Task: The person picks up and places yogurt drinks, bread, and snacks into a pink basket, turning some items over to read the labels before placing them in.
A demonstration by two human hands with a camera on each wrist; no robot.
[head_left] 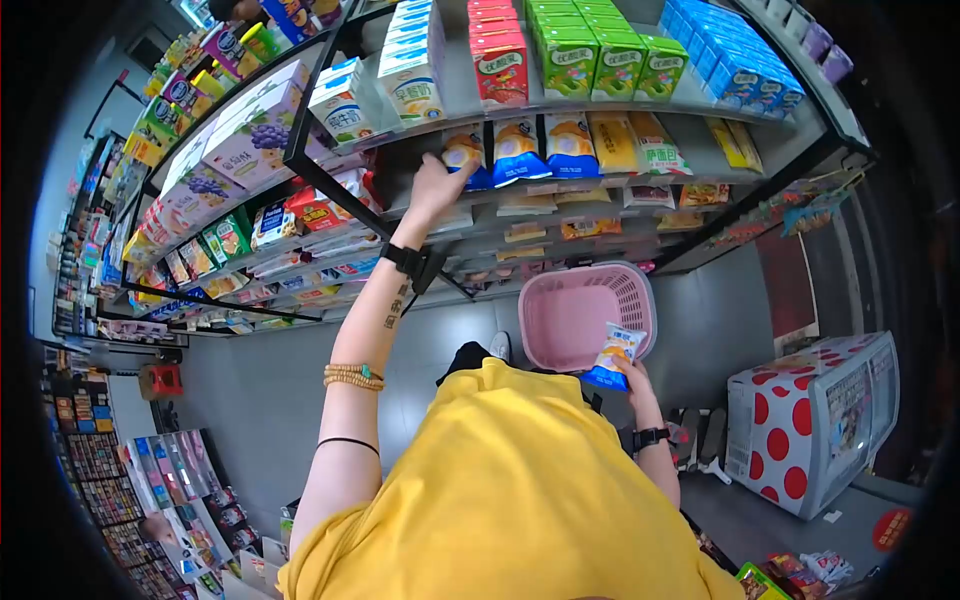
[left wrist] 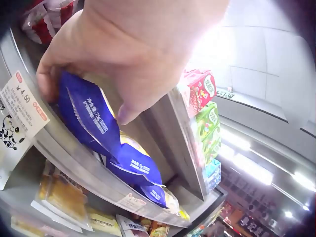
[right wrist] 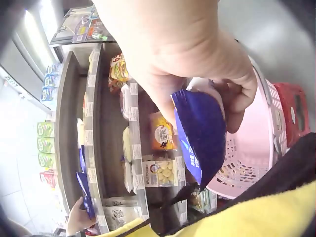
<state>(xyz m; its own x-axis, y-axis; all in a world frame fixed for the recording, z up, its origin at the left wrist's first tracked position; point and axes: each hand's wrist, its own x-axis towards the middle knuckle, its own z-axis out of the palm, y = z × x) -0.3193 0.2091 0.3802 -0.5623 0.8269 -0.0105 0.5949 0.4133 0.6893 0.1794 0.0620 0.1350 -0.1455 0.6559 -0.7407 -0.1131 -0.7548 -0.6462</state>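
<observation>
My left hand [head_left: 437,190] reaches to the left end of a shelf row and grips a blue snack bag [left wrist: 89,116], thumb on one side and fingers on the other. Matching blue bags [head_left: 518,152] stand beside it, printed with a golden food picture. My right hand [head_left: 638,385] holds another blue-and-white snack bag [head_left: 614,355] low by the near right rim of a pink basket [head_left: 535,345]. In the right wrist view, the fingers curl round that bag [right wrist: 202,133], whose dark blue end hangs down.
Drink cartons [head_left: 570,60] fill the shelf above the bags. Lower shelves [right wrist: 140,143] hold more packaged food. A price tag [left wrist: 24,103] sits on the shelf edge. A red-dotted white freezer [head_left: 800,420] stands at the right, and boxed drinks [head_left: 245,135] line the left shelf.
</observation>
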